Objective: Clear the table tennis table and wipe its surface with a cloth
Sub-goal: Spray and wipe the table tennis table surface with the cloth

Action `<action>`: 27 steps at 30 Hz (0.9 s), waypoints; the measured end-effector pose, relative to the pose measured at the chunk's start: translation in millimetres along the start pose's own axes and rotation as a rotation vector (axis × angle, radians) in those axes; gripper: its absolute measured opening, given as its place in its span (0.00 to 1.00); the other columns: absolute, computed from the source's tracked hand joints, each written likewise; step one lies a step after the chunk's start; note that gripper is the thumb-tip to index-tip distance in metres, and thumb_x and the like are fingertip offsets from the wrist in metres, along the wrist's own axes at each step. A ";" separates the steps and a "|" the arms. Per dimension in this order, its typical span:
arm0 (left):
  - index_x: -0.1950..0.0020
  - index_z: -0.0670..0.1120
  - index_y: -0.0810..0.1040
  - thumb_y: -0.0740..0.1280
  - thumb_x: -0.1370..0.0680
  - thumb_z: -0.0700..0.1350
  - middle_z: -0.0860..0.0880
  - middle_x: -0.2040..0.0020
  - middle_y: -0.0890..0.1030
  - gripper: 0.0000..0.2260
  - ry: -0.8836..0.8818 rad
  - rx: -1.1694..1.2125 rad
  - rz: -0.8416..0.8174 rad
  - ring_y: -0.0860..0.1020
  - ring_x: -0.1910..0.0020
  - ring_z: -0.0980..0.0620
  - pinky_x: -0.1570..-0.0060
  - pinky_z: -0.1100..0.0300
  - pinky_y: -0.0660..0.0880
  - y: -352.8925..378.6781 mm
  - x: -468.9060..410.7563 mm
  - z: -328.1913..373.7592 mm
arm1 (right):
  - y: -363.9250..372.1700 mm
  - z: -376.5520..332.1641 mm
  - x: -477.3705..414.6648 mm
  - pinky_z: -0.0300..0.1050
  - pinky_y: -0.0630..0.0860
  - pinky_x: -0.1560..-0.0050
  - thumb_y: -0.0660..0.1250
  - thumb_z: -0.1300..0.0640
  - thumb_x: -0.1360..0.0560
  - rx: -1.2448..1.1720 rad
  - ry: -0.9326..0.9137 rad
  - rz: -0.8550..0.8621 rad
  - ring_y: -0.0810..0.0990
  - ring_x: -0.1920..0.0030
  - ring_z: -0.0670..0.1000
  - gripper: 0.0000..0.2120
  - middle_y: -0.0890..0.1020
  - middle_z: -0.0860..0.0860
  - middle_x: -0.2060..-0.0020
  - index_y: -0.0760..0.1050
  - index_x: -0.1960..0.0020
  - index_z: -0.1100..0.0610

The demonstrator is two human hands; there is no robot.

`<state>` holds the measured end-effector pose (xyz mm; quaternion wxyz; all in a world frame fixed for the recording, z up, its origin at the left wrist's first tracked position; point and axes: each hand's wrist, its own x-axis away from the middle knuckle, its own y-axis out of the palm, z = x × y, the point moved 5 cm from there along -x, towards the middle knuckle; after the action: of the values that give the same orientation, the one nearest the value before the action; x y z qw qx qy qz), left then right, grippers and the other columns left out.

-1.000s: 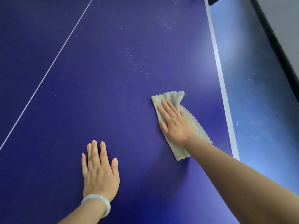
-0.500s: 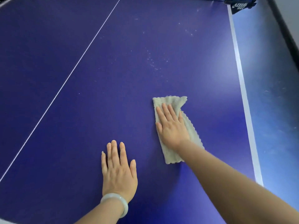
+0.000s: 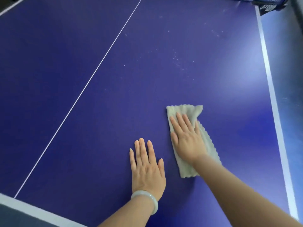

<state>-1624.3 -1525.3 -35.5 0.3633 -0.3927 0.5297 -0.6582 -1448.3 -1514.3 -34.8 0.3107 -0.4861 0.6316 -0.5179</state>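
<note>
The right hand [image 3: 186, 141] lies on the cloth [image 3: 185, 110], the cloth on the table [image 3: 98, 128]. The left hand [image 3: 147, 169] rests at the cloth's eight o'clock.

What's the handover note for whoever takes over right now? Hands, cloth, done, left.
Hands: left hand open, flat on the table, holding nothing, with a pale bracelet at the wrist. right hand open, pressing flat on the cloth.
Cloth: beige, on the near part of the tabletop between the centre line and the right side line.
Done: cloth is down in wiping position; how much is already wiped cannot be told.
Left: white specks lie ahead of the cloth toward the net bracket. Wipe there, then probably the half beyond the centre line.
</note>
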 end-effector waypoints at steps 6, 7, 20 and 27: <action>0.21 0.39 0.58 0.46 0.19 0.54 0.37 0.21 0.56 0.29 0.020 0.107 -0.014 0.53 0.21 0.40 0.26 0.40 0.55 3.3 1.0 -4.2 | -0.5 40.5 32.0 0.57 0.44 0.22 0.43 0.45 0.18 -0.073 0.530 0.084 0.40 0.21 0.47 0.28 0.44 0.45 0.20 0.41 0.20 0.45; 0.22 0.40 0.59 0.46 0.19 0.53 0.38 0.21 0.56 0.29 0.027 0.148 -0.020 0.53 0.21 0.40 0.26 0.41 0.54 1.7 0.9 -5.4 | 3.1 28.0 53.5 0.57 0.45 0.22 0.43 0.45 0.18 -0.082 0.563 0.094 0.40 0.21 0.46 0.28 0.43 0.45 0.20 0.40 0.20 0.45; 0.22 0.39 0.60 0.55 0.18 0.51 0.39 0.21 0.58 0.27 -0.128 0.080 0.090 0.54 0.21 0.40 0.23 0.44 0.52 -38.1 -65.4 -198.0 | 18.9 -48.4 -6.1 0.56 0.38 0.22 0.43 0.46 0.17 -0.010 0.395 0.063 0.39 0.21 0.48 0.28 0.44 0.47 0.20 0.41 0.19 0.48; 0.20 0.45 0.56 0.45 0.19 0.56 0.41 0.20 0.56 0.29 -0.217 -0.050 0.121 0.52 0.21 0.41 0.23 0.41 0.50 -41.5 -92.3 -242.4 | 26.2 -77.4 65.5 0.56 0.46 0.22 0.40 0.44 0.18 -0.084 0.519 0.092 0.39 0.21 0.47 0.27 0.42 0.45 0.20 0.38 0.20 0.44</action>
<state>-1806.0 -1335.7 -38.4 0.4475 -0.4378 0.5265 -0.5752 -1547.2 -1548.7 -31.7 0.1413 -0.3201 0.7325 -0.5840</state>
